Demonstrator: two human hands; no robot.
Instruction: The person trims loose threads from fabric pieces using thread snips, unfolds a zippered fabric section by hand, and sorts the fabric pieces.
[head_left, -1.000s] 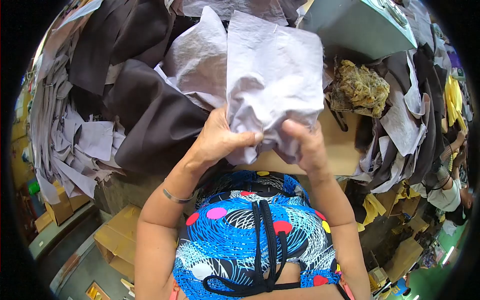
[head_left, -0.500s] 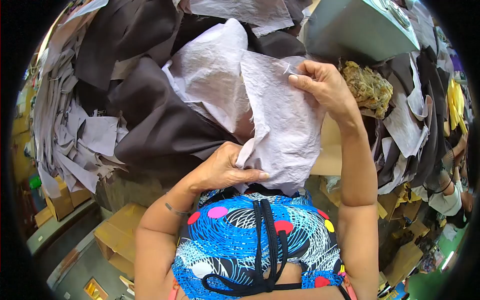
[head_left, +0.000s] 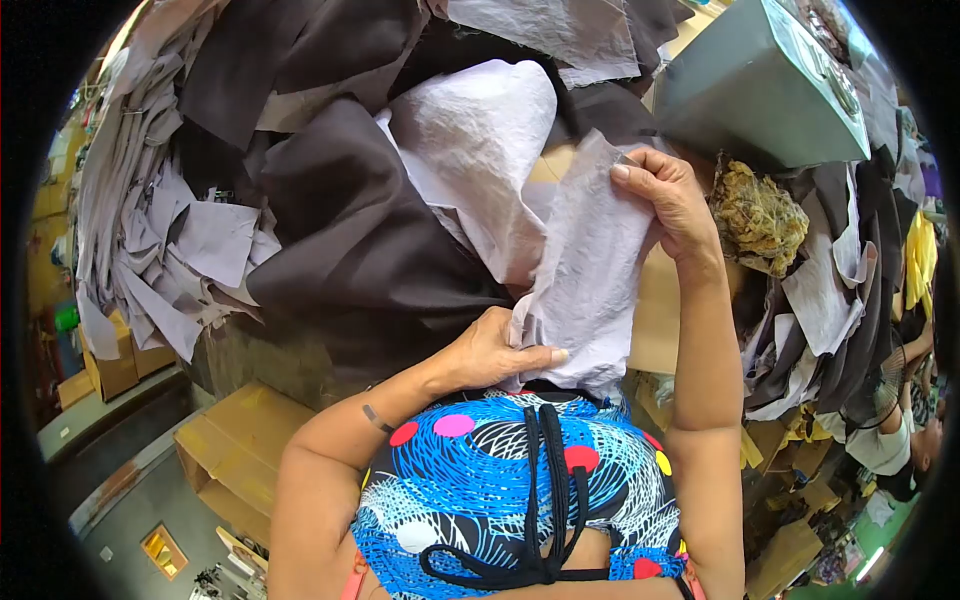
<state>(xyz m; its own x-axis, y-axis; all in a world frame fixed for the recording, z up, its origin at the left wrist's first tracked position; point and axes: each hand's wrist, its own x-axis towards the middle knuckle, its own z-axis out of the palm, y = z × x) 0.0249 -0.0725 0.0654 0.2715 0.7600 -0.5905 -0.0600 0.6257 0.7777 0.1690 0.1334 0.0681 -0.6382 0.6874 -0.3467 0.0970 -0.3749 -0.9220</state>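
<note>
A light lilac-grey piece of fabric [head_left: 590, 260] with frayed edges is stretched between my two hands, close to my body. My left hand [head_left: 492, 350] pinches its lower left corner, thumb on top. At the upper right edge, my right hand [head_left: 668, 195] grips it between thumb and fingers. Behind it lies another pale, crumpled fabric piece [head_left: 475, 130] on the heap. Dark brown fabric [head_left: 370, 230] spreads in folds to the left of my hands.
Stacked grey fabric pieces [head_left: 215, 240] stand at the left. A pale metal box [head_left: 760, 85] and a tangled clump of yellowish thread [head_left: 760, 215] sit at the right. Cardboard boxes [head_left: 240, 440] are on the floor, lower left. Another person [head_left: 895, 440] is at the far right.
The held fabric now appears narrower, its upper edge folded or turned. Both hands sit slightly lower in view, and the camera view has shifted, moving the heap right and down.
</note>
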